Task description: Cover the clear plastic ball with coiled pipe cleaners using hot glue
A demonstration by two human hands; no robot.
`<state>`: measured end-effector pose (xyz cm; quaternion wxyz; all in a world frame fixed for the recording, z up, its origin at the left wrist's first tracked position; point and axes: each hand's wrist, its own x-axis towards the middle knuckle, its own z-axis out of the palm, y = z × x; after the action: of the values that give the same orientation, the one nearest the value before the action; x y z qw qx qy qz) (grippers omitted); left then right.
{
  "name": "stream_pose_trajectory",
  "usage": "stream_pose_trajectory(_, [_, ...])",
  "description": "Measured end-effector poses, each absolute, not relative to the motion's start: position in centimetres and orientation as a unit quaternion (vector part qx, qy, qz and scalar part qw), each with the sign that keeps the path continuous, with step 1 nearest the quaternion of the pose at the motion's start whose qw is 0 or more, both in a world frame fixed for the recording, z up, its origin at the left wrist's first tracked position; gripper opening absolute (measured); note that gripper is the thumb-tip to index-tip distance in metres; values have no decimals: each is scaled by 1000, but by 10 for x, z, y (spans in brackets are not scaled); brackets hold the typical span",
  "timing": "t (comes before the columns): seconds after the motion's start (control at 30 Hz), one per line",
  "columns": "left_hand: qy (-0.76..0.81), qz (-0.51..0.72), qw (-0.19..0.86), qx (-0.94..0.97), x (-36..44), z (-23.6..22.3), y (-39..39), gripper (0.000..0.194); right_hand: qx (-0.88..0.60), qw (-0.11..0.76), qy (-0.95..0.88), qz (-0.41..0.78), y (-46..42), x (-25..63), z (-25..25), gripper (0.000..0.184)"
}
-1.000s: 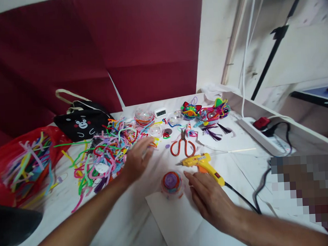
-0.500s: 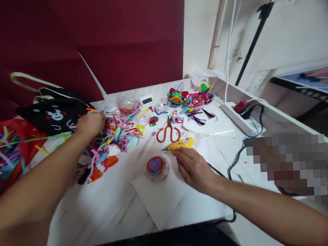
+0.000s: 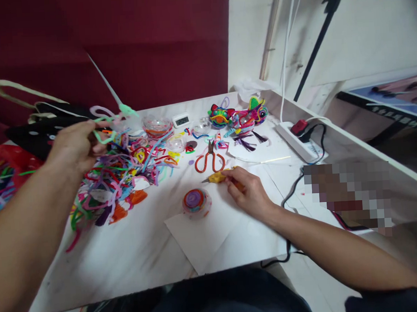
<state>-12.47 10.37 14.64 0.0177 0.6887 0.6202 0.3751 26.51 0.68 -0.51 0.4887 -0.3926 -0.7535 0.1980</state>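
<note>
My left hand [image 3: 75,143] is raised over a heap of colourful pipe cleaners [image 3: 120,174]. Its fingers are closed on a light green pipe cleaner [image 3: 105,140], which bends away in loops and is partly blurred. At the other side, my right hand [image 3: 247,191] is wrapped round a yellow glue gun [image 3: 215,177], nozzle pointing left, close above the table. Just in front of the nozzle stands a clear ball [image 3: 197,203] topped with a purple, orange and blue coil. Behind the glue gun lie orange-handled scissors [image 3: 210,159], blades pointing away.
At the back sit two colourful pipe-cleaner figures [image 3: 220,116], clear plastic domes [image 3: 175,143] and a small white digital display [image 3: 181,121]. A power strip [image 3: 295,140] with black cable is at the right. White card [image 3: 195,243] lies in front; a black bag [image 3: 29,137] stands left.
My left hand has lifted from the pipe-cleaner heap and moved left, with a light green pipe cleaner now in its fingers. My right hand has closed round the glue gun.
</note>
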Motion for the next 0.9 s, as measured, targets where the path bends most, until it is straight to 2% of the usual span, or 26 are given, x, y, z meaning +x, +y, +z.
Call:
stream_pose_trajectory(0.1, [620, 391, 155, 663, -97, 132, 85, 52, -389, 499, -743, 220, 7, 264, -6, 29])
stream_pose_trajectory(0.27, [566, 396, 282, 665, -47, 106, 60, 51, -386, 514, -698, 316, 11, 263, -6, 26])
stream_pose_trajectory(0.43, [529, 381, 329, 683, -10, 93, 51, 39, -358, 505, -607, 497, 16, 265, 6, 56])
stream_pose_trajectory(0.53, [516, 385, 324, 693, 4, 87, 48, 32, -329, 487, -564, 580, 15, 267, 18, 63])
stream_pose_trajectory(0.63, [503, 373, 248, 739, 15, 82, 45, 30, -292, 472, -532, 639, 11, 268, 28, 63])
stream_pose_trajectory(0.73, [485, 345, 158, 788, 25, 78, 41, 32, -258, 458, -488, 697, 9, 266, 32, 64])
stream_pose_trajectory(0.9, [444, 321, 112, 829, 36, 69, 42, 38, -245, 450, -455, 728, 14, 262, 26, 69])
